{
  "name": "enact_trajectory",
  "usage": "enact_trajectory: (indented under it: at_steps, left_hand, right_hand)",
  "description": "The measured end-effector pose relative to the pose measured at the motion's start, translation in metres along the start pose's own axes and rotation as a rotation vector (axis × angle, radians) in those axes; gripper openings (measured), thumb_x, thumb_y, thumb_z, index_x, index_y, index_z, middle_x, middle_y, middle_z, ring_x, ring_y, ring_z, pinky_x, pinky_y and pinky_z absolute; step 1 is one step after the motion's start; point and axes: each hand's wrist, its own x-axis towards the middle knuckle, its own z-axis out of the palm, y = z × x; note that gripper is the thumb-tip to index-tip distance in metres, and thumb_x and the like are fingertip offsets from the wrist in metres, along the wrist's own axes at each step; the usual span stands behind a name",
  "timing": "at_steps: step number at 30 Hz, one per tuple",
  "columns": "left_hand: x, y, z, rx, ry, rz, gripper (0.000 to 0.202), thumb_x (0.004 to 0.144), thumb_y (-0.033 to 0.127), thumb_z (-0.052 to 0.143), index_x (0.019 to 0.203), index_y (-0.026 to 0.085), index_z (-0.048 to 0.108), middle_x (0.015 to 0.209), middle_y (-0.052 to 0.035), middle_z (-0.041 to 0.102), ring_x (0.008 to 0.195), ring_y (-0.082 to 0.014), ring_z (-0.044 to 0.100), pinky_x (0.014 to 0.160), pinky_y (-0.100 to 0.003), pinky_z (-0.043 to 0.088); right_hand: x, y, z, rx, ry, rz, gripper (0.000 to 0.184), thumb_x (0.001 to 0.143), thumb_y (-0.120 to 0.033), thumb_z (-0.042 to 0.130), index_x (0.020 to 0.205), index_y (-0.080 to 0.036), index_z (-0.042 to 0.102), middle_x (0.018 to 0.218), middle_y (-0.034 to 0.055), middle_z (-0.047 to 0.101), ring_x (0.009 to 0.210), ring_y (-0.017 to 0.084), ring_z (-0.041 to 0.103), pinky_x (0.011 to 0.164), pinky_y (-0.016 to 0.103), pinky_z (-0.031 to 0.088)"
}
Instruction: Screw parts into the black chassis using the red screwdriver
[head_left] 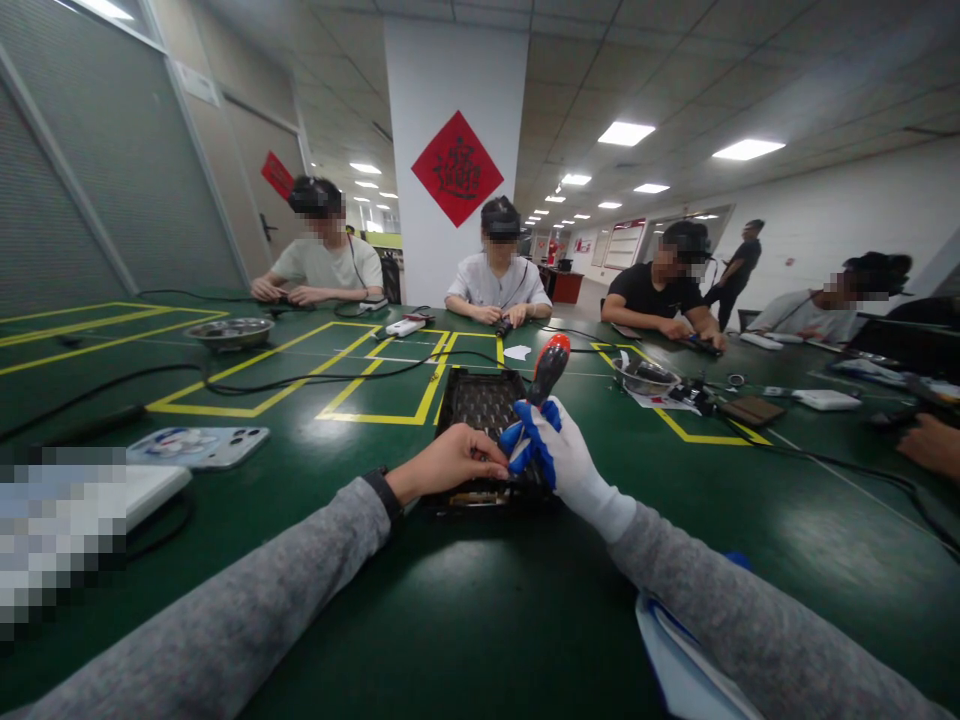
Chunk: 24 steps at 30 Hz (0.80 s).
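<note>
A black plastic tray-like part [480, 395] with a patterned inside lies on the green table in front of me. My right hand [551, 450], in a white glove with blue coating, is closed round a screwdriver [551, 368] with a red and dark handle; the handle points up and its tip is hidden. Bare and without a glove, my left hand [454, 460] rests at the near left of the black part. Its fingertips are pinched together beside the gloved fingers. Whatever they pinch, if anything, is too small to make out.
On the left are a phone [199, 446], a white box-shaped object [161, 495] and a metal bowl [229, 333]. Black cables [330, 378] cross the table. Another bowl [646, 377] and a brown wallet-like object [752, 411] lie at right. Several people sit around the table.
</note>
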Motion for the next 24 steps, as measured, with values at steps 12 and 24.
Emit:
enact_trajectory:
  at_steps: [12,24]
  left_hand:
    - [0.0,0.0,0.0,-0.005,-0.014,0.041,0.023,0.073,0.032,0.064,0.08,0.012,0.07,0.078,-0.0053,0.069,0.071,-0.0135,0.061,0.069,-0.023,0.048]
    - [-0.001,0.0,0.0,0.022,-0.047,0.055,0.025,0.076,0.033,0.061,0.084,0.011,0.069,0.082,-0.0058,0.069,0.074,-0.0132,0.061,0.071,-0.022,0.047]
  right_hand:
    - [0.002,0.001,-0.009,0.058,-0.064,0.01,0.034,0.081,-0.045,0.051,0.1,-0.017,0.053,0.069,0.0018,0.065,0.047,0.013,0.06,0.044,0.023,0.048]
    - [0.007,0.005,-0.013,0.168,-0.086,0.109,0.039,0.08,-0.045,0.052,0.103,-0.015,0.053,0.067,0.0034,0.066,0.047,0.015,0.061,0.044,0.025,0.049]
